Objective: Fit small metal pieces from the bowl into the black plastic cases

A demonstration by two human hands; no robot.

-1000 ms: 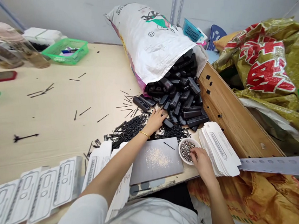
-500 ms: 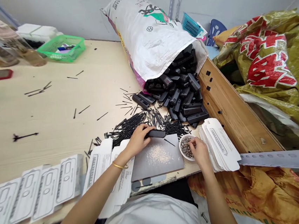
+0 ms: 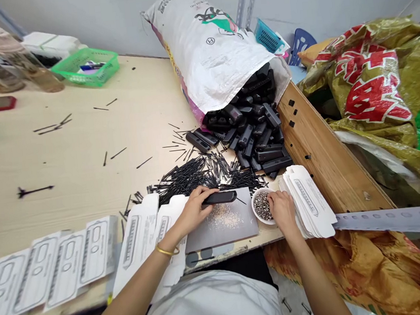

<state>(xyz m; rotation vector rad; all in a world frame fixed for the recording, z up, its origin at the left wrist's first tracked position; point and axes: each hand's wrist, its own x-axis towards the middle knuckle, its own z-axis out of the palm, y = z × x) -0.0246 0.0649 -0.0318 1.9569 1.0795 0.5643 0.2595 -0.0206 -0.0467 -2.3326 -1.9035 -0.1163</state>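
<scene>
This looks like a workshop for assembling and packing: on a broad worktable (image 3: 79,150), a sack (image 3: 218,48) spills black plastic parts (image 3: 247,136) beside thin black sticks (image 3: 180,177), a bowl (image 3: 254,211) of small metal pieces (image 3: 261,205) and printed paper boxes (image 3: 96,247). Bulging gold (image 3: 416,58) and orange bags (image 3: 374,280) crowd the right side.

Sack (image 3: 220,72): circled letter (image 3: 210,41), gold bag (image 3: 374,134): red characters (image 3: 380,104)

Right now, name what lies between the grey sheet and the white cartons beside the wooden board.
In the head view, a white bowl of metal pieces lies there, with the right hand at its rim.
</scene>
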